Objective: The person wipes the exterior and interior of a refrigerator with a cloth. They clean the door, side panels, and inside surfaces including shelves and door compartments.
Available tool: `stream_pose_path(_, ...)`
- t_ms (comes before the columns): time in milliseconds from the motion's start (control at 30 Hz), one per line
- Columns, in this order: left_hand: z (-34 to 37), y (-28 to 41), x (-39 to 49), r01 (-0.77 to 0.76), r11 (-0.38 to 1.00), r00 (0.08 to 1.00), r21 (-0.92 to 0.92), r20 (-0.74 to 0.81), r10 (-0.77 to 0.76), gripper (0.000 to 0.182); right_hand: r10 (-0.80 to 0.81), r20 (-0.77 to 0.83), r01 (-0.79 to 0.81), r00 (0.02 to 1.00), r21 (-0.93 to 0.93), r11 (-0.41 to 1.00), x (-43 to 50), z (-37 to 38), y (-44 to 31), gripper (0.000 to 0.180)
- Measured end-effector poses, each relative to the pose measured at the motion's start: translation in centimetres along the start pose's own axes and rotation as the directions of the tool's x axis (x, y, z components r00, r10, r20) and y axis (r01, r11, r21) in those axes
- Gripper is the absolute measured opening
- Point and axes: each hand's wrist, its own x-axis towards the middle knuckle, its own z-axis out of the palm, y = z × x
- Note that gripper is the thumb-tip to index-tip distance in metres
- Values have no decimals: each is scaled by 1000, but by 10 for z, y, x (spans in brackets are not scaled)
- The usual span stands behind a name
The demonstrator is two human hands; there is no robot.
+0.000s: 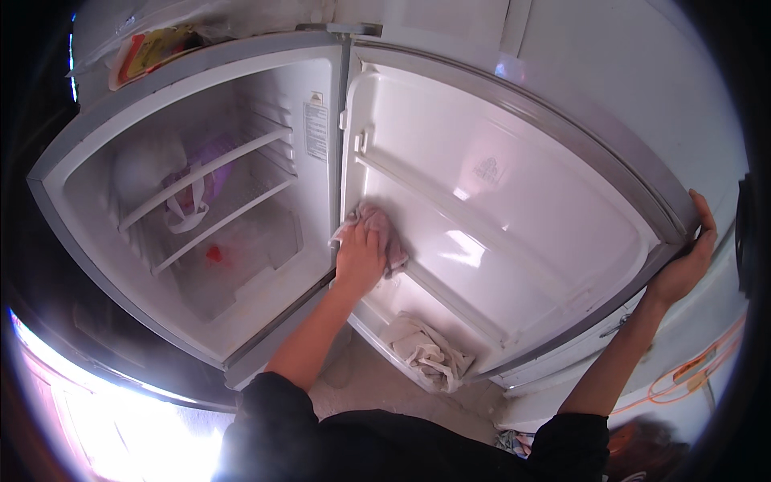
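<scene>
My left hand (360,259) presses a crumpled greyish-pink cloth (378,226) against the hinge-side inner edge of an open refrigerator door (458,175). My right hand (686,265) grips the outer edge of the same door at the far right, its fingers bent over the rim. A bundled pale cloth or plastic bag (424,349) sits in the bottom shelf of the door. To the left is the refrigerator compartment (316,199), with two shelves, a purple bag with white handles (193,199) and a small red item (215,255) low inside.
A yellow and red package (150,54) under clear plastic lies on top of the refrigerator. A white wall or panel (614,72) stands behind the door. At the lower right, an orange cord (668,391) hangs near a patterned cloth (512,441). Bright light comes in at the lower left.
</scene>
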Motion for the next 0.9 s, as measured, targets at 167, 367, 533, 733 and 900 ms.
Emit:
stream_pose_path(167,-9,2,-3,-41,999,999,-35,19,41,46,-43,29,43,999,-29,999,1,-6,8,48)
stream_pose_path(367,-24,14,30,277,950,946,-143,213,-244,47,-15,33,14,999,21,1000,0,-5,7,47)
stream_pose_path(533,4,-20,29,601,139,711,-787,448,-542,53,-65,58,62,996,52,997,3,-3,15,47)
stream_pose_path(733,-59,16,55,98,263,841,-960,-61,-538,49,-78,46,76,996,52,996,2,-8,14,47)
stream_pose_path(900,-75,60,102,70,912,943,-403,-272,-193,43,-99,44,97,994,63,993,1,-4,10,47)
